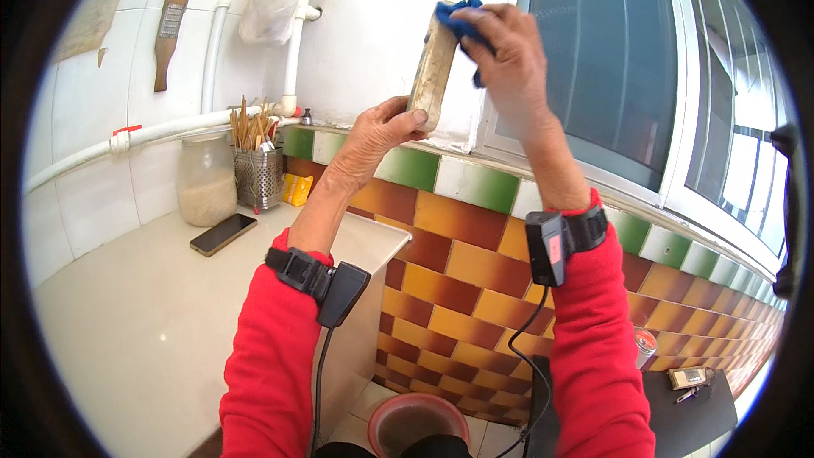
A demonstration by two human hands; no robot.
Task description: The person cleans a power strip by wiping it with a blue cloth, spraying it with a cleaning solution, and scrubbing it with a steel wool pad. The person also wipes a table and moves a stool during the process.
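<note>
in the head view, one worn pale block (433,75) is held slightly tilted, its near end grasped between the thumb and fingers of the left hand (373,142). one blue cloth (460,22) is pinched in the fingers of the right hand (511,51), against the block's far end. at left, one phone (223,235), one jar (206,187) and one metal holder (258,180) are seen on the surface (127,322).

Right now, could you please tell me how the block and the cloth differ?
The block is pale, stained and straight-edged, while the cloth is blue and crumpled. The block is held near its lower end by the left hand; the cloth is bunched in the right hand, at the block's top. Both show against the white wall.
</note>
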